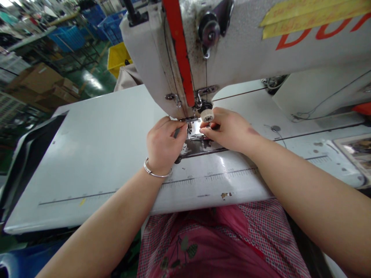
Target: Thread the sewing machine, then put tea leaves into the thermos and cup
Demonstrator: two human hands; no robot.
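Observation:
Both hands work close to the needle area of a white sewing machine (243, 58). On the left of the presser foot (189, 129), my left hand (166, 141) has thumb and forefinger pinched together; what lies between them is too small to make out. My right hand (227, 129) is curled on the other side, below a pale round knob (207, 115), its thumb and fingertips closed over something thin and dark at the metal needle plate (199, 144). A thread runs down the machine's head beside a red strip (179, 50).
The white sewing table (110, 135) has a printed ruler along its front edge. A small dark disc (275, 128) lies to the right. Black material (26, 166) hangs at the left end. Behind are a yellow bin (116, 58), blue baskets (68, 38) and cardboard boxes (40, 83).

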